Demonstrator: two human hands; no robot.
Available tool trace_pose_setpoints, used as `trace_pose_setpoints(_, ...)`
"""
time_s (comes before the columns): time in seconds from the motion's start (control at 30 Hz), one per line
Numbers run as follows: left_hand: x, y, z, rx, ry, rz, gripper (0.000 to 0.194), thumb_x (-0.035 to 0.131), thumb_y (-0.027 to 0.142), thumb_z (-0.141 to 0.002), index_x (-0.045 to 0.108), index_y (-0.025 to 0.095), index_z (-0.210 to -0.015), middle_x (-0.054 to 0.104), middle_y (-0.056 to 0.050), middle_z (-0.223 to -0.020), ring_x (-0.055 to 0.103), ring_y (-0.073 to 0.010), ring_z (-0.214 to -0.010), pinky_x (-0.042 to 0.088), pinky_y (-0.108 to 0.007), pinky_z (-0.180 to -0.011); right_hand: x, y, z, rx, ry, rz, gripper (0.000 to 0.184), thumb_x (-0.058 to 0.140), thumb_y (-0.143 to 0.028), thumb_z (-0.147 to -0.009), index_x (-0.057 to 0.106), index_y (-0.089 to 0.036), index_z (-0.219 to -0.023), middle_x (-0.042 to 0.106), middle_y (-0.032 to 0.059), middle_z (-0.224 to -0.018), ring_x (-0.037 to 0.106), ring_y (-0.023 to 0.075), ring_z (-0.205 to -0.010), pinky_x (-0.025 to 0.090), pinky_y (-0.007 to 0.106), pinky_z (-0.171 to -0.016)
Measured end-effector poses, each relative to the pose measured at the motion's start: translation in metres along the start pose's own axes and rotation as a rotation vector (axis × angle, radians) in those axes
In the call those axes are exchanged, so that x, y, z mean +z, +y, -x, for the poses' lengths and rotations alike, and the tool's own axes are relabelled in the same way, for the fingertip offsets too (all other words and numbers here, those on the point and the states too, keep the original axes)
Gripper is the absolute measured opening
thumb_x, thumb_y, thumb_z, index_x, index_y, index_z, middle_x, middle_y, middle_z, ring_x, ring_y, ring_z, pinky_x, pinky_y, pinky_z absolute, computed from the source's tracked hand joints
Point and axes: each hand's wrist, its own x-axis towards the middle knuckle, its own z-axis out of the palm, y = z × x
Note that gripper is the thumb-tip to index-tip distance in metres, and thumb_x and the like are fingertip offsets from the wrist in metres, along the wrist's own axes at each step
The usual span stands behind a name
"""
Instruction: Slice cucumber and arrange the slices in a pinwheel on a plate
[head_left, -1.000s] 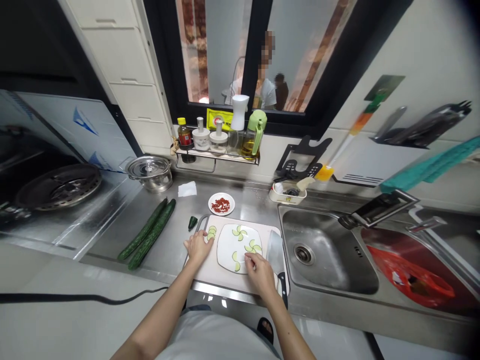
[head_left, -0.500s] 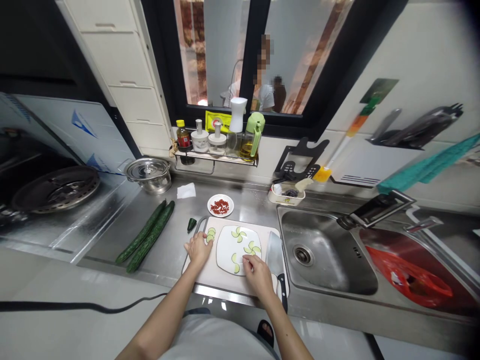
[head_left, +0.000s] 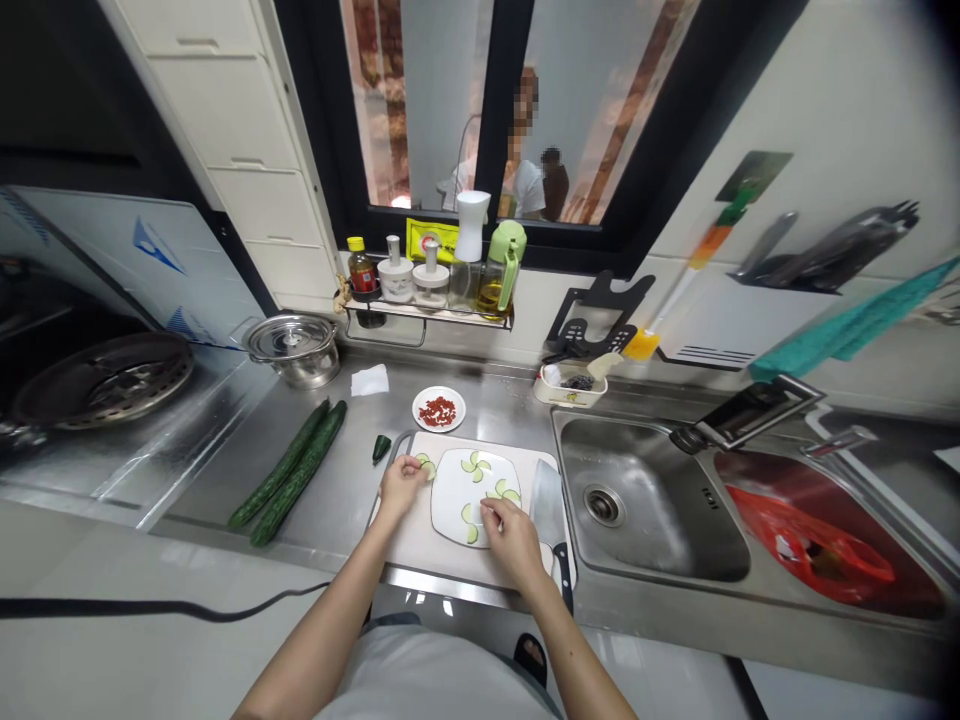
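Note:
On the cutting board (head_left: 412, 548) lies a white square plate (head_left: 448, 480) with thin cucumber slices (head_left: 475, 465) set out in curved, flower-like groups. My left hand (head_left: 401, 484) is left of the plate, thumb and fingers pinched at a cucumber slice (head_left: 427, 466). Over the plate's lower right part, my right hand (head_left: 513, 537) has its fingertips pressed together beside a partial group of slices (head_left: 470, 524). Whatever it may hold is too small to make out. A cleaver (head_left: 548, 510) rests along the board's right edge.
Two whole cucumbers (head_left: 298, 465) and a cucumber end (head_left: 381, 448) lie to the left. Behind the board stands a small plate of chopped red bits (head_left: 439, 408). A steel pot (head_left: 304, 355) is at the back left, a sink (head_left: 652, 545) on the right. Bottles stand on a rack (head_left: 442, 315).
My left hand has lifted and turned, its fingers now pinched at a slice from the pile on the board. My right hand stays over the plate with only a slight shift.

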Motion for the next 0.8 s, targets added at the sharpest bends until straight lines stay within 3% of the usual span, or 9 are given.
trace_pose_setpoints(0.33,0.020,0.041,0.027,0.083,-0.170,0.132,0.030,0.076,0.034,-0.055,0.056,0.017,-0.069,0.053,0.005,-0.057,0.050,-0.0093,-0.054,0.037,-0.021,-0.056,-0.016,-0.027,-0.023,-0.112,0.068,-0.038,0.027,0.044,-0.029,-0.089,0.068,-0.020,-0.095,0.066,0.0054,-0.087,0.059,0.0160,-0.077,0.042,0.026,-0.071)
trace_pose_setpoints(0.8,0.036,0.056,0.046,0.191,-0.281,0.128,0.029,0.077,0.035,-0.058,0.058,0.016,-0.070,0.058,0.002,-0.066,0.054,-0.0101,-0.061,0.044,-0.023,-0.061,-0.016,-0.036,-0.033,-0.205,0.076,0.038,0.027,0.041,-0.025,-0.091,0.061,-0.024,-0.110,0.060,0.0054,-0.097,0.057,0.0167,-0.089,0.044,0.026,-0.075)
